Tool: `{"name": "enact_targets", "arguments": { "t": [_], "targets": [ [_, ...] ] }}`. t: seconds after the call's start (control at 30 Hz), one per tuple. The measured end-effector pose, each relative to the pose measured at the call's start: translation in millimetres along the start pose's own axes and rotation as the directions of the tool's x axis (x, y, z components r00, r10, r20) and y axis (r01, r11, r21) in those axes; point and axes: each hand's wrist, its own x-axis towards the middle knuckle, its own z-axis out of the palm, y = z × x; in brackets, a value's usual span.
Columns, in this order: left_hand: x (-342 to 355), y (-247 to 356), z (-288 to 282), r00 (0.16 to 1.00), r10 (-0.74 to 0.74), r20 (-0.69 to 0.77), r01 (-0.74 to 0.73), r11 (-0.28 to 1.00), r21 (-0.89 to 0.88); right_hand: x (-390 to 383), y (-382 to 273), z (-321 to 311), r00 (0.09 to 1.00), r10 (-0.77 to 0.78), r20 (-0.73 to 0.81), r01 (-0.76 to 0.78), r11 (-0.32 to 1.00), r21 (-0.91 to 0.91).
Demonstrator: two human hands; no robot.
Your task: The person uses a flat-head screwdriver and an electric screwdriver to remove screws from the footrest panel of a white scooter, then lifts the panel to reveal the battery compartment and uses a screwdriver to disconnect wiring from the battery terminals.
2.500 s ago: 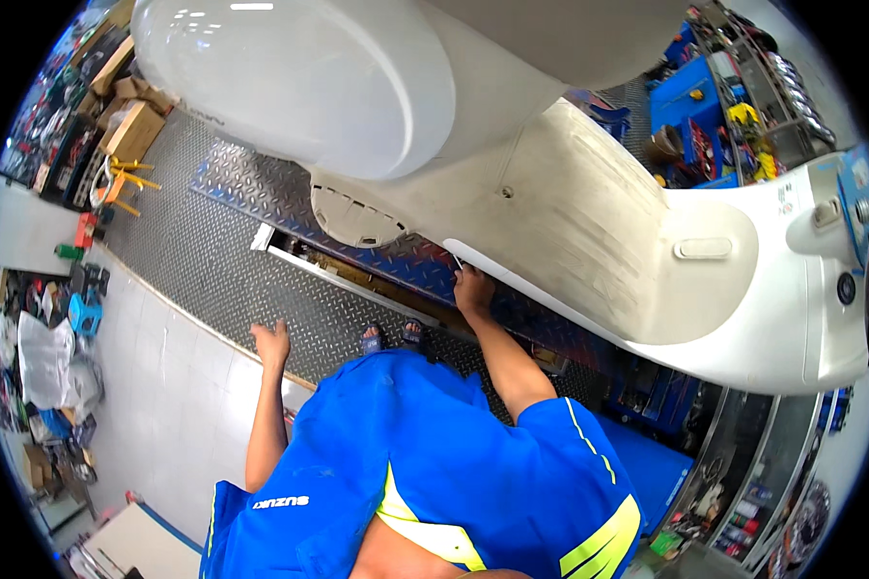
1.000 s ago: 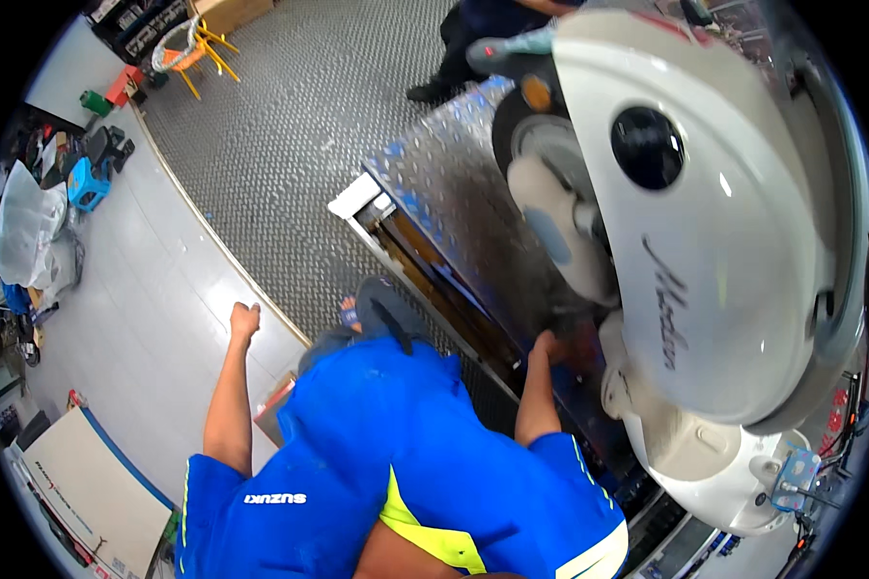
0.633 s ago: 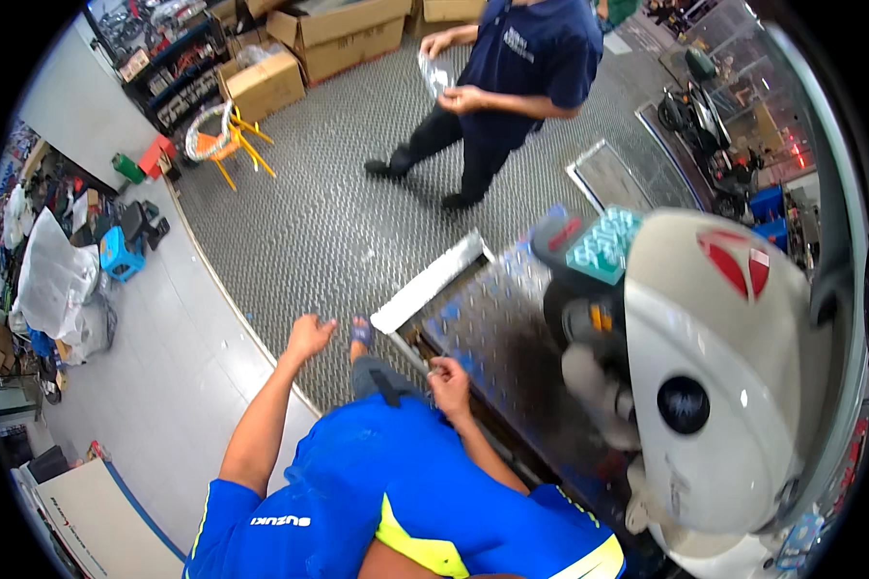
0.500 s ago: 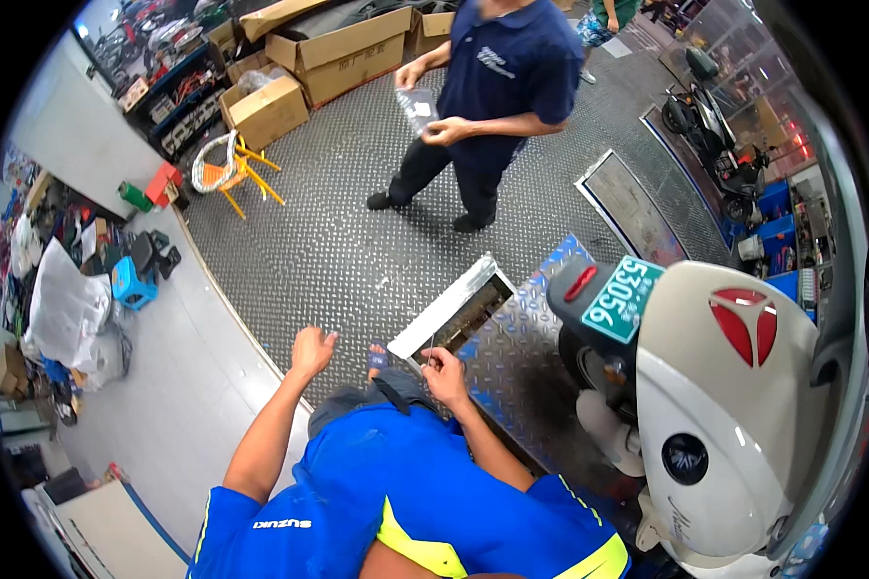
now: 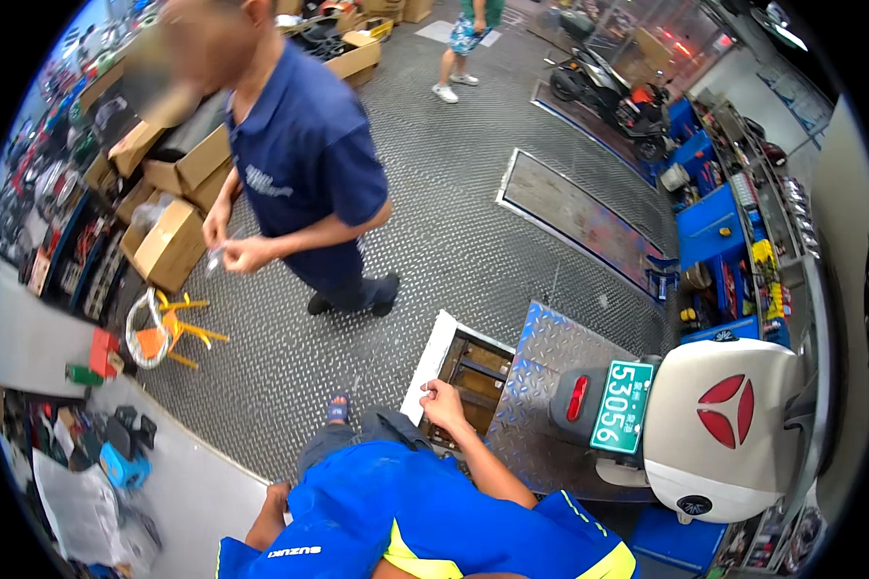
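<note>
The number of bare hands is two. Read all clock positions from the right hand (image 5: 442,403), with 12 o'clock toward the top edge. The right hand has its fingers bent inward; whether it grips a thing cannot be told. It lies over the near end of one rectangular floor opening (image 5: 483,383); contact cannot be confirmed. The left hand (image 5: 278,495) is at 8 o'clock, beside the blue shirt (image 5: 425,502); its finger spread cannot be told.

The floor opening extends from the right hand toward 1 o'clock. One white strip (image 5: 436,347) borders its left side. One metal plate (image 5: 550,347) adjoins the floor opening at 2 o'clock. One pale scooter (image 5: 676,386) stands at 3 o'clock, rear end facing the floor opening. Rear fittings: one green number plate (image 5: 621,405), one small red lamp (image 5: 576,398), one three-part red lamp (image 5: 727,412).

Two co-workers are in view. One, in a navy shirt (image 5: 309,145) at 11 o'clock, holds one small clear packet (image 5: 214,259). The other, in patterned shorts (image 5: 466,41), is at 12 o'clock. One motorbike (image 5: 603,92) stands at 1 o'clock; one orange-seated chair (image 5: 150,343) stands between 9 and 10 o'clock.
</note>
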Motion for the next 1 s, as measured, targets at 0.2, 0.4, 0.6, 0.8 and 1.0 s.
{"name": "enact_targets", "arguments": {
  "t": [0.2,0.4,0.6,0.8,1.0],
  "targets": [
    [-13,141,9,1.0,0.021,0.019,-0.021,1.0,-0.006,151,-56,16,0.994,0.11,0.021,-0.111,0.99,0.087],
    [2,301,83,0.997,0.021,0.079,-0.033,0.987,0.16,323,-28,-18,0.98,0.18,-0.078,-0.179,0.983,0.03],
    [-15,545,217,0.976,0.181,0.12,-0.206,0.948,0.243,482,-24,-115,0.972,0.229,-0.054,-0.222,0.968,0.116],
    [-95,797,388,0.873,0.393,0.29,-0.475,0.82,0.318,599,37,-277,0.912,0.298,-0.281,-0.208,0.929,0.307],
    [-142,967,549,0.803,0.349,0.483,-0.594,0.538,0.599,589,99,-421,0.611,0.546,-0.573,-0.267,0.824,0.5]
  ]
}}
